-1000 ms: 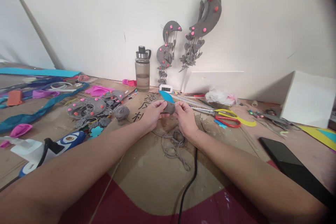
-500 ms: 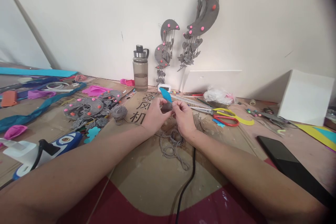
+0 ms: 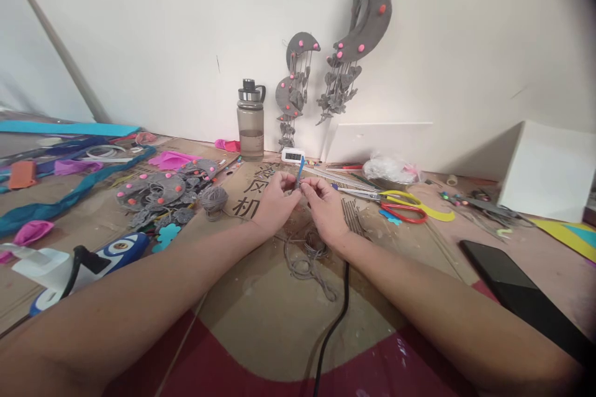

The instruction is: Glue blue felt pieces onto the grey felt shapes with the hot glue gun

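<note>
The worktop is pinkish and largely covered by flattened cardboard, dark red along the near edge. Behind it rises a pale wall, where grey crescent mobiles with pink and orange dots hang. Black Chinese characters on the cardboard read 风机, with another above partly hidden; the digits on the small white display are too small to read surely.

Over the cardboard, the fingers of the left hand and right hand are pinched closed around a small piece with a blue strip standing up, seen edge-on. Loose grey cord lies below them.
</note>
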The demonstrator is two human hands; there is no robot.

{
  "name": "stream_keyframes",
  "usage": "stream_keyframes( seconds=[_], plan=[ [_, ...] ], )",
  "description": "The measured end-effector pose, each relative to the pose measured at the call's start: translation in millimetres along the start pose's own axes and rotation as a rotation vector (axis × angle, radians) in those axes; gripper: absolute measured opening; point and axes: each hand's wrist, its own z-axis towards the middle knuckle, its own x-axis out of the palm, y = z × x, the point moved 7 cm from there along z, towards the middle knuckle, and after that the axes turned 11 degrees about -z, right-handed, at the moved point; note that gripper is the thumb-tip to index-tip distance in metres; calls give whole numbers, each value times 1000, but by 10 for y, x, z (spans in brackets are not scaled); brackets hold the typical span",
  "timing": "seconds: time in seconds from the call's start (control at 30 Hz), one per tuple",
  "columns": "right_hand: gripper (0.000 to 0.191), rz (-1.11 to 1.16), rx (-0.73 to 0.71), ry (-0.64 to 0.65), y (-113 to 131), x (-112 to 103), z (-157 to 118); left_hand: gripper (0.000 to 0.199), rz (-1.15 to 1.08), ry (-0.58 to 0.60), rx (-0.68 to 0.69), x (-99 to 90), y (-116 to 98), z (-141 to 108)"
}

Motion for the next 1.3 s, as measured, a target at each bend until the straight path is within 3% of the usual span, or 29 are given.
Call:
stream_keyframes(
  seconds=[0.43, 0.93, 1.3],
  plan=[
    [20, -41, -86, 27, 21, 27, -10, 7, -195, 5, -128, 65, -45, -33],
    [19, -38, -93, 20, 17, 28, 0, 18, -230, -5, -54, -13, -13, 28],
    [22, -96, -112, 50, 91, 50, -35, 15, -273, -97, -22, -124, 1, 110]
  ],
)
